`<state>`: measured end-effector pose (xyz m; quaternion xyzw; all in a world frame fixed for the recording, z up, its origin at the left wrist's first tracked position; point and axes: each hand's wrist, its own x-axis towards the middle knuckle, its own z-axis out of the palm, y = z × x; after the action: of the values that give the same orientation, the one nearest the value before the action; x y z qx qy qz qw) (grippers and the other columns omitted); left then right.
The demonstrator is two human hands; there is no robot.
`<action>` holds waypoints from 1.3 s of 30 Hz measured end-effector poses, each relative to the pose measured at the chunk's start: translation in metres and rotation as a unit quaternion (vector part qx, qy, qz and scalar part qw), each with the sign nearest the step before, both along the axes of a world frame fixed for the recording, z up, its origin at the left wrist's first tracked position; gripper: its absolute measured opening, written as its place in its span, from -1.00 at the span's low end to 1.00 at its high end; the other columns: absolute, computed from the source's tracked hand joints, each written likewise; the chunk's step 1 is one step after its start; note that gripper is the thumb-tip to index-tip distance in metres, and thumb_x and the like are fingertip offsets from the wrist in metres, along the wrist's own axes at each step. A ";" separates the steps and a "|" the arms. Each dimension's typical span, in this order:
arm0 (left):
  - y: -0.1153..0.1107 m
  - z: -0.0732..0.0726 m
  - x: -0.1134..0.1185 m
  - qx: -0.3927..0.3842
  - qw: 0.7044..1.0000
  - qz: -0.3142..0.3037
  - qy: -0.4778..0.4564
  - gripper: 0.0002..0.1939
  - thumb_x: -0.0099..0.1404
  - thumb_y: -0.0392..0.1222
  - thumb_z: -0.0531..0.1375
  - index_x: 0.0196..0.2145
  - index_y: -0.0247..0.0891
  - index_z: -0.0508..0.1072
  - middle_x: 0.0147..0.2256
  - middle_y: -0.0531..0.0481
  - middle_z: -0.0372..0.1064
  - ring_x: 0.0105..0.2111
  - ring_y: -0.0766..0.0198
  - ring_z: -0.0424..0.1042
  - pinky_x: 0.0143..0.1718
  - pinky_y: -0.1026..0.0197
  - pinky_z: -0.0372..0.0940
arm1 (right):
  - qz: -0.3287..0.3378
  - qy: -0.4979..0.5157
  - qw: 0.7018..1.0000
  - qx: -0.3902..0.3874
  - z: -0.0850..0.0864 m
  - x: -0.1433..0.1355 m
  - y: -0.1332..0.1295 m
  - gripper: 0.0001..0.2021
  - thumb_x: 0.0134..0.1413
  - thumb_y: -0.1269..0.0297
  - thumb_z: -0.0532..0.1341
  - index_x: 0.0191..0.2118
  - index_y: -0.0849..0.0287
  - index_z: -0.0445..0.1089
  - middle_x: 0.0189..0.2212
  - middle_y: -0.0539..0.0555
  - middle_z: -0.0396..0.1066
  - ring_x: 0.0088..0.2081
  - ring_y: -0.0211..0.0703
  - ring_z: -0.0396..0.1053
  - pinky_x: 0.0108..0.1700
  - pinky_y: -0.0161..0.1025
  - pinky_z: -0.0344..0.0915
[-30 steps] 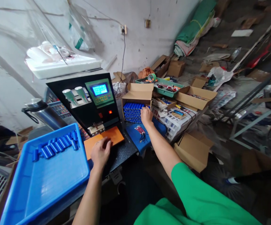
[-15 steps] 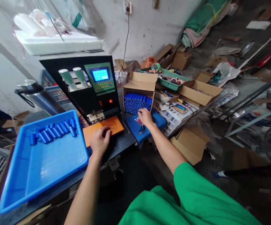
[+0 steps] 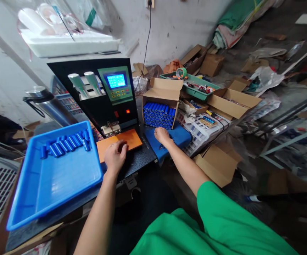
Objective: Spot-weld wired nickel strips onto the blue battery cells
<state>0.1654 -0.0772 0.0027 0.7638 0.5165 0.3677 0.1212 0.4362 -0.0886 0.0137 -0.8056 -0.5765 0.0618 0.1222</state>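
My left hand [image 3: 115, 156] rests on the near edge of an orange board [image 3: 132, 139], thumb held apart from the bent fingers and nothing visible in it. The board lies at the foot of a black spot welder [image 3: 92, 111] with a lit screen. Over a blue cloth pad [image 3: 181, 138], my right hand [image 3: 162, 135] is closed with its fingertips together; what they hold, if anything, is hidden. Just beyond it, a cardboard box [image 3: 166, 84] lies on its side, stacked with blue cylindrical battery cells [image 3: 157, 115].
At the left a blue tray [image 3: 63, 184] holds several blue cells [image 3: 63, 146]. A steel flask [image 3: 51, 106] stands behind it. To the right are a green parts tray [image 3: 200, 92], a white plastic crate [image 3: 194, 129] and open cardboard boxes [image 3: 219, 164].
The view has shifted slightly. My right hand has moved a little nearer over the blue pad, covering small red-and-white parts with black wires seen before. My left hand stays on the board.
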 end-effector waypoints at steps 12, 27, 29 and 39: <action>-0.001 0.002 0.002 -0.012 1.000 0.002 -0.006 -0.67 0.34 0.01 0.14 -0.06 -0.14 0.55 -0.15 -0.07 0.56 -0.13 0.08 0.49 -0.12 0.12 0.28 | -0.108 0.479 0.820 0.293 0.003 0.042 0.009 -0.85 -0.08 0.22 0.29 -0.42 0.21 0.46 -0.55 -0.06 0.40 -0.48 -0.28 0.29 -0.38 -0.33 0.25; -0.002 0.006 -0.001 -0.068 0.989 -0.039 -0.126 -0.59 0.26 0.11 0.19 -0.11 -0.23 0.55 -0.16 -0.13 0.57 -0.14 0.10 0.53 -0.07 0.09 0.38 | -0.022 0.727 0.605 0.324 0.055 -0.010 -0.013 -0.75 -0.19 0.24 0.43 -0.38 0.16 0.39 -0.48 -0.08 0.36 -0.44 -0.35 0.30 -0.42 -0.41 0.27; -0.010 0.010 0.002 -0.096 0.971 -0.058 -0.210 -0.56 0.25 0.13 0.19 -0.11 -0.27 0.54 -0.16 -0.15 0.57 -0.15 0.12 0.54 -0.05 0.09 0.40 | -0.005 0.743 0.596 0.305 0.057 -0.029 -0.019 -0.76 -0.18 0.25 0.43 -0.37 0.15 0.40 -0.48 -0.07 0.36 -0.44 -0.34 0.30 -0.41 -0.40 0.28; -0.075 0.038 0.030 -0.002 0.972 -0.095 -0.217 -0.81 0.21 -0.05 0.29 -0.27 -0.20 0.54 -0.19 -0.13 0.54 -0.08 0.09 0.49 0.06 -0.02 0.35 | 0.032 0.784 0.572 0.241 0.050 -0.115 -0.036 -0.79 -0.16 0.25 0.42 -0.40 0.16 0.41 -0.50 -0.08 0.34 -0.45 -0.35 0.28 -0.36 -0.36 0.29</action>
<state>0.1954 -0.1519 0.0409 0.7111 0.4040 0.5101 0.2663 0.3214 -0.1241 0.0633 -0.3645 -0.2742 0.5318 0.7135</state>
